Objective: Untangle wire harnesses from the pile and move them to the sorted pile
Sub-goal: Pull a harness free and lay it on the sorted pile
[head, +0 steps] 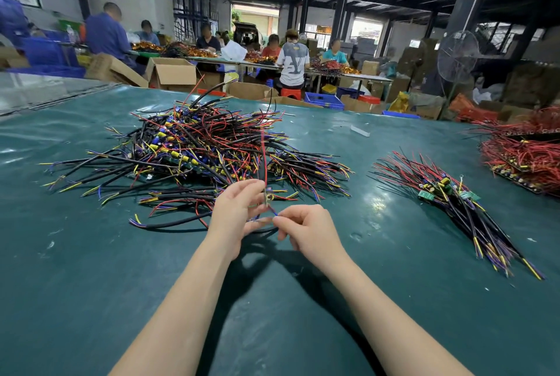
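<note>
A big tangled pile of wire harnesses, black, red, yellow and blue, lies on the green table ahead of me. The sorted pile lies to the right, its wires laid side by side. My left hand holds one harness just in front of the tangled pile; its red wire rises upward from my fingers. My right hand pinches the blue and yellow wire ends of that harness close to my left fingers.
A heap of red wire boards sits at the table's far right edge. A small white strip lies on the table beyond the piles. Several people work at a long table behind, among cardboard boxes, blue crates and a standing fan.
</note>
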`<move>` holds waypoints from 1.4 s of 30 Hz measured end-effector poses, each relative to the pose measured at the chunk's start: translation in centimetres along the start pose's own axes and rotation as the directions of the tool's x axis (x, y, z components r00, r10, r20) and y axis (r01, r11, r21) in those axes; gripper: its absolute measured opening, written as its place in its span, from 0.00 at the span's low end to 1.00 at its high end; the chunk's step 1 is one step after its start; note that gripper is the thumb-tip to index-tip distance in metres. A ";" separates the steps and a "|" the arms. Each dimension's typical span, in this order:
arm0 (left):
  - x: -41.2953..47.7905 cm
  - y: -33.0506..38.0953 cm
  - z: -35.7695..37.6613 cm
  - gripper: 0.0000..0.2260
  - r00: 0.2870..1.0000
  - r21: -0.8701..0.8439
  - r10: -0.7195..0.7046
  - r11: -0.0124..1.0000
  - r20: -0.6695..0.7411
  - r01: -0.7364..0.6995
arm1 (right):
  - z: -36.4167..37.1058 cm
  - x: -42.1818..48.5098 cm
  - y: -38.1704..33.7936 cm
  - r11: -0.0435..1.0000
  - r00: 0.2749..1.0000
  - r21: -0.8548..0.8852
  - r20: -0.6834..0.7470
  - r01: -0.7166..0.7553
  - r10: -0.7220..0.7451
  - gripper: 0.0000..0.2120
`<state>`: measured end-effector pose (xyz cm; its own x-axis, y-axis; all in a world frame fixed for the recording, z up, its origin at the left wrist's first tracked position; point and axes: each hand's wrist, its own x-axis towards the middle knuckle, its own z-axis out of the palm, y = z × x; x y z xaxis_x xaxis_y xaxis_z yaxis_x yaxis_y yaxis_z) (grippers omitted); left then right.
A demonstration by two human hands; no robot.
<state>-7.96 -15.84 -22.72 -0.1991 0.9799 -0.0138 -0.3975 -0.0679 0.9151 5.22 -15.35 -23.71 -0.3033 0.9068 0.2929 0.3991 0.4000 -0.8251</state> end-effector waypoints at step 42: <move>-0.7 -0.3 1.5 0.13 0.992 -0.084 0.084 0.992 -0.096 -0.093 | -0.7 0.5 0.0 0.923 0.986 0.374 -0.100 -0.087 0.133 0.12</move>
<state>-6.34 -16.23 -22.39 -0.3173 0.9480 0.0246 -0.4515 -0.1738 0.8752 5.71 -14.82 -23.20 -0.1594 0.9608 0.2270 0.0712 0.2405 -0.9680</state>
